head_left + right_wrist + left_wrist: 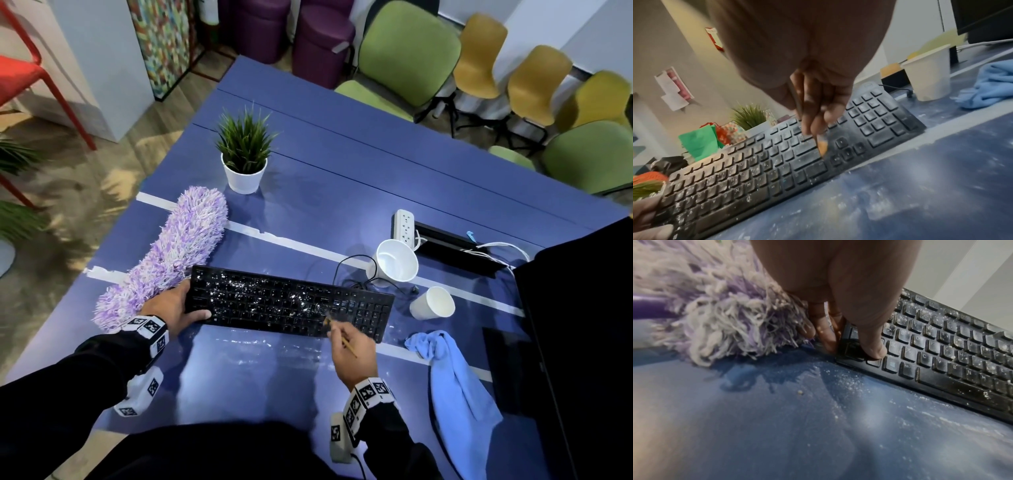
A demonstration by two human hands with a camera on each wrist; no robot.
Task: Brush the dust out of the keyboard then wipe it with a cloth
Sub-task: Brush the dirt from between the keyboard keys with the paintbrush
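My right hand (354,354) pinches the small brush (822,147) at the keyboard (289,301) right end; dust lies leftward along its length; left hand (173,308) grips that end.

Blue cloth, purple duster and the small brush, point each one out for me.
blue cloth (455,383): head view, on its middle fold.
purple duster (181,246): head view, on the fluffy head's middle.
small brush (822,147): right wrist view, on its orange bristle tip.

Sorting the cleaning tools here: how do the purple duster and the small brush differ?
The purple duster is big and fluffy; the small brush is thin, with an orange tip. The duster lies unheld on the table beside the keyboard; the right hand holds the brush on the keys. Both are dusting tools.
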